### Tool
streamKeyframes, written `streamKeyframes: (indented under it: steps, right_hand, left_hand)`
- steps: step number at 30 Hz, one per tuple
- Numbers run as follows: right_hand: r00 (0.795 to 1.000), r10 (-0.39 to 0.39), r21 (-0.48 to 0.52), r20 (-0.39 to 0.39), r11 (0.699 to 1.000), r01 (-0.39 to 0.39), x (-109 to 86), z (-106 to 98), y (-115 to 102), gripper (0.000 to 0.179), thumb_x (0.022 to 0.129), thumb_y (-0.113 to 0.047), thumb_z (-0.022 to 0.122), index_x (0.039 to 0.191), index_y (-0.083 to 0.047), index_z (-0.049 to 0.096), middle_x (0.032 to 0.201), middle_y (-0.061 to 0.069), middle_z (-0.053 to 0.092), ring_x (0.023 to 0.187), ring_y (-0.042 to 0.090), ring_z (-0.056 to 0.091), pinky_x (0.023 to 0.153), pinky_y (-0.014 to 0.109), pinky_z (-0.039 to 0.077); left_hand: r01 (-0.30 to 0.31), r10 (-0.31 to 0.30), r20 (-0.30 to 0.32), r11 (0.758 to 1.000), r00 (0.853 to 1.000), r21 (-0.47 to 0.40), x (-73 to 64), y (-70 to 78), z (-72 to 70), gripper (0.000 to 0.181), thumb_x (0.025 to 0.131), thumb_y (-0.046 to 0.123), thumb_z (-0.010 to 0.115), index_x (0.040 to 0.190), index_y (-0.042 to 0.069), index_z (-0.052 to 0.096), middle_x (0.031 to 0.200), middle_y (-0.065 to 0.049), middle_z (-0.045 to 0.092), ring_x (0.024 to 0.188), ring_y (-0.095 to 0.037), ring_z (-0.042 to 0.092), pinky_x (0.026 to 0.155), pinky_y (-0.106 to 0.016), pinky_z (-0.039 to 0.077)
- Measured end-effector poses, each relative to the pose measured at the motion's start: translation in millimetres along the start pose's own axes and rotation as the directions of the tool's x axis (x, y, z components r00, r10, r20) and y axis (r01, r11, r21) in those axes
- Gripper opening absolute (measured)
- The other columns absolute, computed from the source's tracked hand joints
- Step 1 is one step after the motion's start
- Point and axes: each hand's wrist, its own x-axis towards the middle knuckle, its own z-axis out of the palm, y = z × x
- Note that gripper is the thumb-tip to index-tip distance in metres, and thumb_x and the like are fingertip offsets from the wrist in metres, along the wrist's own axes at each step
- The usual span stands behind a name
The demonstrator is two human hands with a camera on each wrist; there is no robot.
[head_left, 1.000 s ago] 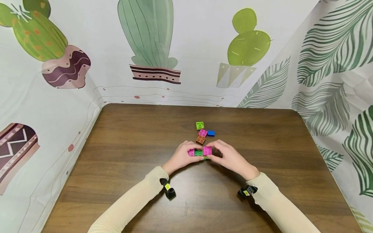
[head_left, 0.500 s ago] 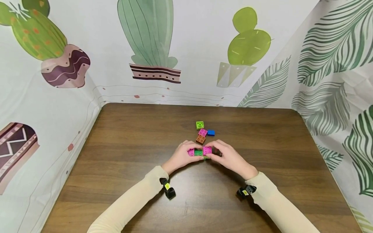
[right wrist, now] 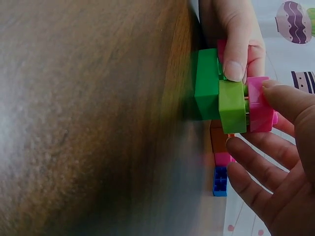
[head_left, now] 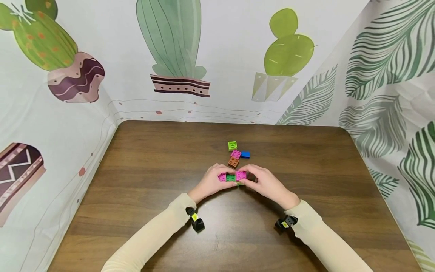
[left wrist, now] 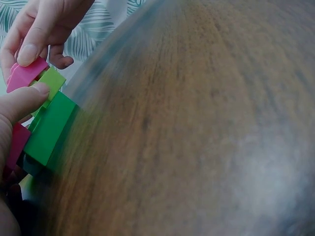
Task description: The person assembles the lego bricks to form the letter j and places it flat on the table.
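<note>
Near the middle of the table, my left hand (head_left: 214,182) grips a small assembly of toy building bricks. It has a long dark green brick (right wrist: 206,81) at the bottom, with a lime brick (right wrist: 232,105) on one end and a pink brick (head_left: 222,177) at the other, partly hidden by the fingers. The left thumb lies against the lime brick. My right hand (head_left: 268,184) pinches another pink brick (right wrist: 259,105) between thumb and fingers, over the lime one. In the right wrist view, lime studs show in a narrow gap between these two.
Just beyond the hands on the wooden table (head_left: 163,151) lie an orange-brown brick (head_left: 233,162), a pink brick (head_left: 236,154), a blue brick (head_left: 246,155) and an upturned lime brick (head_left: 232,146). A cactus-and-leaf printed cloth (head_left: 234,49) hangs behind the table's far edge.
</note>
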Motion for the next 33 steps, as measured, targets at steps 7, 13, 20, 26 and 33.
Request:
streamKeyframes:
  steps: [7,13,20,26,33]
  right_hand:
    - [1.000,0.010,-0.001,0.010,1.000,-0.009,-0.1,1.5,0.6,0.029,0.098,-0.029,0.075,0.125,-0.022,0.067,0.114,-0.009,0.069,0.090,0.012,0.062,0.074,0.028,0.053]
    - [1.000,0.001,0.018,0.002,1.000,-0.001,1.4,0.9,-2.2,0.027,0.097,-0.027,0.077,0.121,-0.020,0.069,0.112,-0.008,0.069,0.088,0.010,0.061,0.073,0.029,0.053]
    - [1.000,0.007,0.016,0.009,1.000,-0.007,2.6,1.4,-2.8,0.024,0.097,-0.026,0.076,0.120,-0.020,0.068,0.110,-0.008,0.069,0.090,0.009,0.062,0.078,0.035,0.056]
    - [1.000,0.003,-0.023,0.004,1.000,-0.003,3.0,1.3,-4.4,0.023,0.097,-0.027,0.076,0.117,-0.019,0.069,0.112,-0.007,0.071,0.095,0.011,0.066,0.083,0.041,0.058]
    - [1.000,-0.004,-0.126,0.003,0.992,0.005,4.3,-0.8,-7.5,0.022,0.096,-0.031,0.076,0.114,-0.019,0.068,0.115,-0.005,0.073,0.101,0.017,0.070,0.084,0.042,0.058]
  left_hand:
    - [0.004,-0.004,0.011,1.000,1.000,-0.012,-1.2,0.3,-0.6,0.038,0.083,0.032,0.090,0.116,0.017,0.079,0.111,0.001,0.074,0.107,-0.019,0.060,0.101,-0.047,0.044]
    - [-0.006,0.006,0.003,1.000,1.000,0.002,-0.8,0.1,-0.4,0.038,0.083,0.033,0.089,0.116,0.017,0.079,0.111,0.001,0.074,0.106,-0.019,0.060,0.100,-0.047,0.045]
    - [0.010,-0.010,0.013,1.000,1.000,0.000,-1.0,0.3,-0.7,0.039,0.083,0.033,0.089,0.117,0.017,0.079,0.113,0.000,0.074,0.108,-0.020,0.060,0.101,-0.048,0.044]
    - [0.026,-0.026,0.023,1.000,0.999,-0.012,-0.9,-1.1,-0.3,0.039,0.083,0.034,0.089,0.117,0.018,0.079,0.114,0.000,0.073,0.110,-0.020,0.059,0.104,-0.048,0.042]
    - [0.019,-0.019,0.014,1.000,1.000,-0.006,-0.8,-1.4,0.8,0.038,0.083,0.033,0.089,0.117,0.018,0.079,0.114,0.001,0.073,0.110,-0.020,0.059,0.103,-0.048,0.042]
